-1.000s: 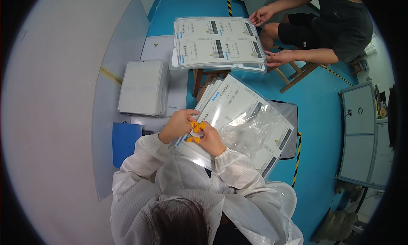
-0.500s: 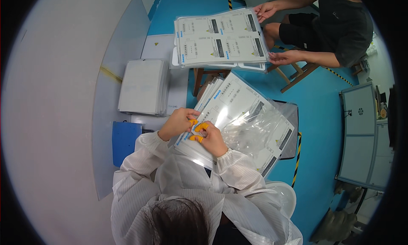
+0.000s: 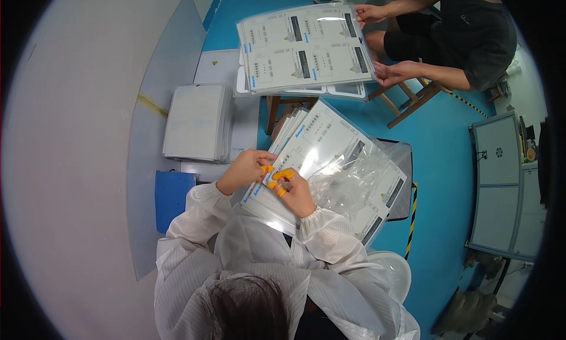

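A slanted stack of printed white sheets (image 3: 318, 141) with a glossy clear film lies in front of me. My left hand (image 3: 240, 171) grips the stack's left edge, its orange-capped thumb on top. Close beside it, my right hand (image 3: 296, 194) bends its orange-capped fingers together over the sheet's left border, pinching at the surface. Whatever is between those fingertips is too small to make out. Crumpled clear plastic film (image 3: 345, 184) covers the right part of the stack.
Across from me, a person's hands (image 3: 396, 72) hold another stack of printed sheets (image 3: 283, 61) by its right side. A pile of white sheets (image 3: 196, 123) stands at left near a blue box (image 3: 175, 201). At lower right is a white basin (image 3: 394, 269); a grey cabinet (image 3: 501, 187) stands farther right.
My right thumb and fingers have drawn closer together at the sheet's border. My left hand stays put. The other person's upper sheets have shifted slightly.
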### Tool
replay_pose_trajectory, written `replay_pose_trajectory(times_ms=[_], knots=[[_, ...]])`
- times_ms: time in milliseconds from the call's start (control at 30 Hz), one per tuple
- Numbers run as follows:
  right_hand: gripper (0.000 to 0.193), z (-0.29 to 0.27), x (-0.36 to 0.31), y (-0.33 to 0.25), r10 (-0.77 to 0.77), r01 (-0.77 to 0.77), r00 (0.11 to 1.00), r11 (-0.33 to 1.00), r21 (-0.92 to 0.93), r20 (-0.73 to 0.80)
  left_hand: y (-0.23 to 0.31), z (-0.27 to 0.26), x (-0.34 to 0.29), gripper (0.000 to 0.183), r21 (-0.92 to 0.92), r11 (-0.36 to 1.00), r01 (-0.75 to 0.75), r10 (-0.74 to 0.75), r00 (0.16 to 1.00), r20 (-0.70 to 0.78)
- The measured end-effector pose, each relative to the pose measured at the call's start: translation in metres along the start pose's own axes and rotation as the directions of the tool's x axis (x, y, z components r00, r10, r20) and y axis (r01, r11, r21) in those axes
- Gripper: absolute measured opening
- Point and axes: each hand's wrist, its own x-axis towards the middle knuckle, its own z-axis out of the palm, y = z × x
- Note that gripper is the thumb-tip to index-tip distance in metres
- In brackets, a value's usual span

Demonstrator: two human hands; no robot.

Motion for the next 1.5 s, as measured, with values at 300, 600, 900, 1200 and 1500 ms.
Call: replay_pose_trajectory(times_ms=[300, 600, 900, 1200, 1500], knots=[[0.015, -0.010, 0.002, 0.002, 0.117, -0.131, 0.991, 0.942, 0.310, 0.065, -0.010, -0.010, -0.005, 0.049, -0.204, 0.979, -0.014, 0.043, 0.989, 0.140], [0.015, -0.097, 0.000, 0.020, 0.175, 0.316, 0.921, 0.185, 0.931, -0.348, -0.016, -0.008, -0.005, 0.048, -0.293, 0.952, 0.088, -0.020, 0.974, 0.227], [0.010, -0.072, -0.002, 0.027, 0.271, 0.124, 0.917, 0.503, 0.855, -0.293, 0.025, 0.020, 0.023, 0.037, 0.162, 0.960, -0.228, 0.215, 0.972, 0.099], [0.019, -0.303, -0.113, 0.102, 0.392, 0.595, 0.457, 0.533, 0.602, -0.799, -0.002, -0.110, 0.066, 0.027, -0.149, 0.969, -0.195, 0.181, 0.978, -0.099], [0.019, -0.384, -0.307, 0.128, 0.343, 0.875, 0.117, 0.408, 0.260, -0.932, -0.010, -0.166, 0.156, 0.030, -0.599, 0.724, -0.341, 0.072, 0.902, -0.426]])
